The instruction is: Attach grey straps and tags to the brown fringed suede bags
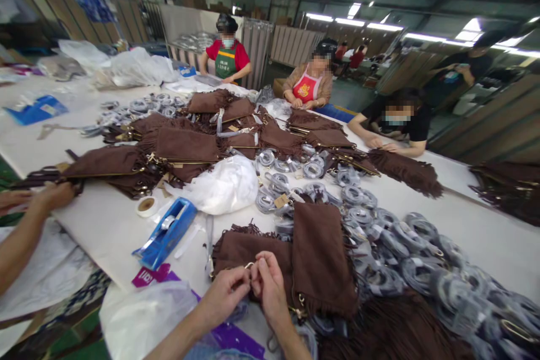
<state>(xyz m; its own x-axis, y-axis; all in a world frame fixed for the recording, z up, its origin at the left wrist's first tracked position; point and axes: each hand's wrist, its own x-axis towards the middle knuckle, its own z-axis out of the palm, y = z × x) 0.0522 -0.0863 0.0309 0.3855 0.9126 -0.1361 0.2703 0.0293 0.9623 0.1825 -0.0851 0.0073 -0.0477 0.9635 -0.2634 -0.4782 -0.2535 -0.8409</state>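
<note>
Close in front of me, my left hand (pixel 230 291) and my right hand (pixel 270 288) meet with fingertips pinched. A small shiny metal clasp (pixel 248 265) shows between them; its exact kind is mostly hidden by the fingers. Just behind lies a brown fringed bag (pixel 253 250), partly covered by my hands. Overlapping it on the right is a second brown fringed bag (pixel 323 256) with gold-coloured hardware at its lower corner. Many coiled grey straps in clear wrapping (pixel 371 242) spread out to the right.
A blue tape dispenser (pixel 166 233) and a white tape roll (pixel 146 206) sit left, beside crumpled white plastic (pixel 228 183). Brown bags (pixel 185 145) are piled mid-table. A neighbour's hand (pixel 57 196) grips straps at far left. Several people work across the table (pixel 468 219).
</note>
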